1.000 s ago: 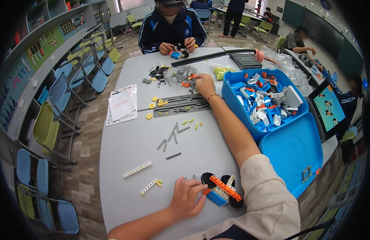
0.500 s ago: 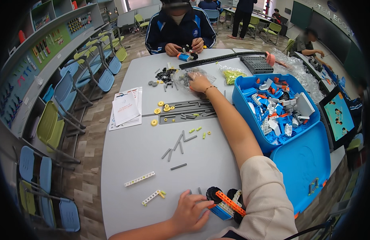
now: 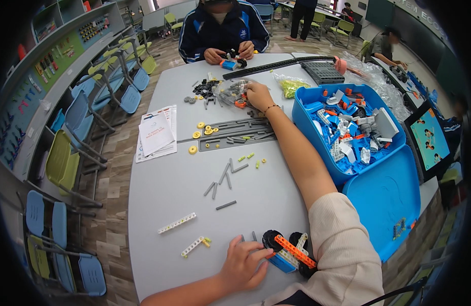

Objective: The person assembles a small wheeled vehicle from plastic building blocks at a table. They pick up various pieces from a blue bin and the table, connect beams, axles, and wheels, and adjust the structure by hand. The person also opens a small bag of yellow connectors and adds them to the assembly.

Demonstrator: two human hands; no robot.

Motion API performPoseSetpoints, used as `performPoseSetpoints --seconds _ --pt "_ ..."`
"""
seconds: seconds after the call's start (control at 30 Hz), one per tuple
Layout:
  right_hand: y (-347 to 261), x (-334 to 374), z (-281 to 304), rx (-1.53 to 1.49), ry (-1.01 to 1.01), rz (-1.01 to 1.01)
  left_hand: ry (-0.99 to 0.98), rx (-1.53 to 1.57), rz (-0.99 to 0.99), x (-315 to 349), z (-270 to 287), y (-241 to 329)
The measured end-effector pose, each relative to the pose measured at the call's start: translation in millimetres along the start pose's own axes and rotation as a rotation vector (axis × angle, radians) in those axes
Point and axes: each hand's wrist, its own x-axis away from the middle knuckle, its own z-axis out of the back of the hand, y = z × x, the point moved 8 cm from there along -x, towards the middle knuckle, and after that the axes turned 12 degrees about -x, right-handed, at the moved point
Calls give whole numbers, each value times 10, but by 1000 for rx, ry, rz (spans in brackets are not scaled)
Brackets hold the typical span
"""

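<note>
At the far middle of the table my right hand [image 3: 259, 97] is closed on the edge of a clear plastic bag [image 3: 226, 97] holding grey and orange parts. My left hand [image 3: 244, 264] lies near the front edge, fingers stretched and apart. Its fingertips touch or nearly touch a toy brick vehicle [image 3: 291, 253] with black wheels, orange and white beams and a blue piece. Left of it are a white beam [image 3: 177, 223] and a shorter white beam [image 3: 193, 247] with yellow-green connectors. Loose grey axles [image 3: 225, 172] lie mid-table.
A blue bin [image 3: 317, 148] full of parts stands right, its blue lid [image 3: 385, 199] beside it and a tablet [image 3: 429, 137] beyond. Papers [image 3: 156, 133] lie left, near a grey sorting tray [image 3: 230, 133] and yellow wheels [image 3: 196, 135]. Opposite, a person [image 3: 225, 33] holds another brick model.
My right hand has shifted from over the bag to its right edge, and orange pieces now show in the bag. My left hand stays by the vehicle. The view has shifted slightly.
</note>
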Motion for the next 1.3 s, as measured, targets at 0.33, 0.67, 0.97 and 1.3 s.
performPoseSetpoints --seconds 0.33,0.67,0.97,1.3 --pt "-242 687 440 342 240 68 10 -46 -58 15 -4 47" --pt "-33 675 267 358 75 -145 5 -58 -63 2 -26 25" --pt "37 568 266 258 84 -111 5 -40 -51 13 -28 3" --pt "88 488 194 95 64 -6 12 -33 -37 6 -7 20"
